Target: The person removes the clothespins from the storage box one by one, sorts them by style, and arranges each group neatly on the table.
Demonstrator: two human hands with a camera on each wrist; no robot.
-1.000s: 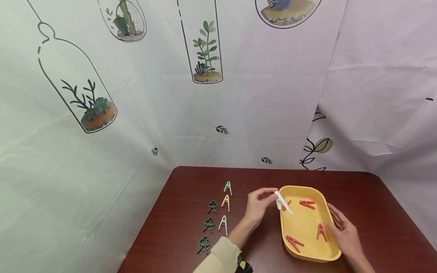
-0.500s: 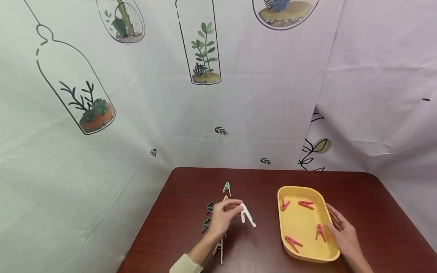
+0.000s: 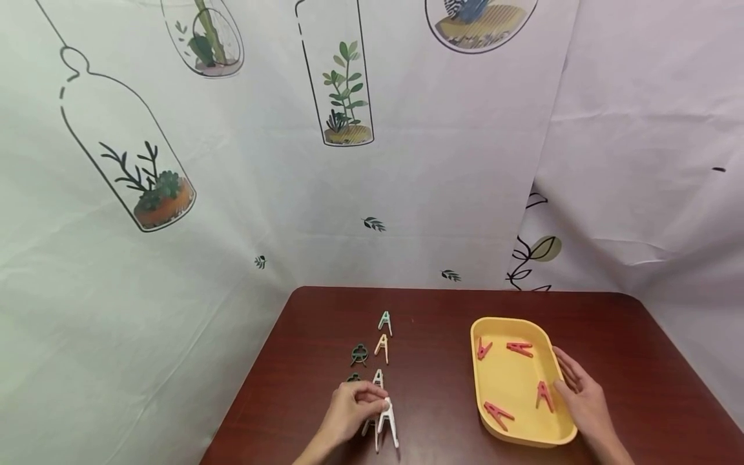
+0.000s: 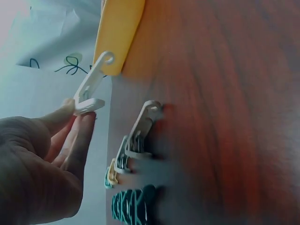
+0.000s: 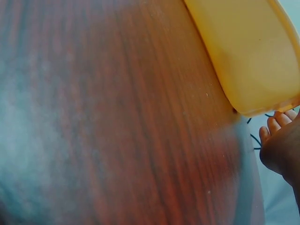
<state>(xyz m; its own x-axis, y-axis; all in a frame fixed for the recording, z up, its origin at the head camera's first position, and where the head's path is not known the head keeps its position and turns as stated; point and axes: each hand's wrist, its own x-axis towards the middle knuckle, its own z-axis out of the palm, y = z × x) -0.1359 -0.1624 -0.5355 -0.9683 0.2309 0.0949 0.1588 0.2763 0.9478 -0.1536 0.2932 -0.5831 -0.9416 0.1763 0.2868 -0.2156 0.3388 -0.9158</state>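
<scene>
My left hand (image 3: 353,410) pinches a white clothespin (image 3: 388,420) between thumb and fingertips, above the table's left part. In the left wrist view this clothespin (image 4: 89,89) is held up off the table. Just beneath, another white clothespin (image 4: 140,131) lies on the wood, partly covered by my hand in the head view. Farther back in the same column are a white clothespin (image 3: 378,377), a peach one (image 3: 382,349) and a mint green one (image 3: 385,322). My right hand (image 3: 586,403) holds the right rim of a yellow tray (image 3: 517,381), thumb at the rim, fingers outside.
Several red clothespins (image 3: 497,414) lie spread inside the tray. Dark green round clips (image 3: 359,354) stand in a column left of the clothespins, some hidden by my left hand. The dark red table (image 3: 442,387) meets a printed white cloth (image 3: 290,194) at the back.
My left hand has carried the white clothespin from over the tray leftward and toward the near end of the clothespin column, lowering it. My right hand stays on the tray.
</scene>
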